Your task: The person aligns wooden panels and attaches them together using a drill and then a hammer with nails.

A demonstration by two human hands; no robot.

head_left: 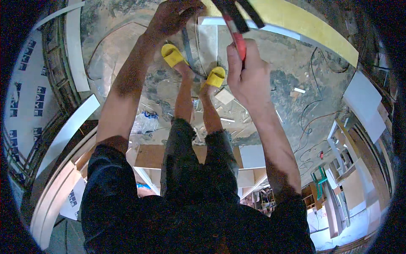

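Observation:
My right hand (251, 76) is wrapped round the red handle of a hammer (238, 40), its dark head raised and smeared at the top of the view. Under and beyond the head runs a long curved-looking yellow board (319, 29) with a white panel edge (270, 28) along its near side. My left hand (171, 17) reaches to the board's left part, fingers bent and pressed together at its edge. Whatever those fingers pinch is too small or hidden to make out. A white upright panel (208, 46) meets the near side between my hands.
Yellow slippers (215, 77) are on my feet on the stained floor. Wood scraps (224, 96), a plastic bag (146, 122) and loose cables (311, 106) lie around. Behind me stands a wooden cabinet frame (146, 156). White boards (69, 133) lean left; a green stool-like object (321, 182) stands right.

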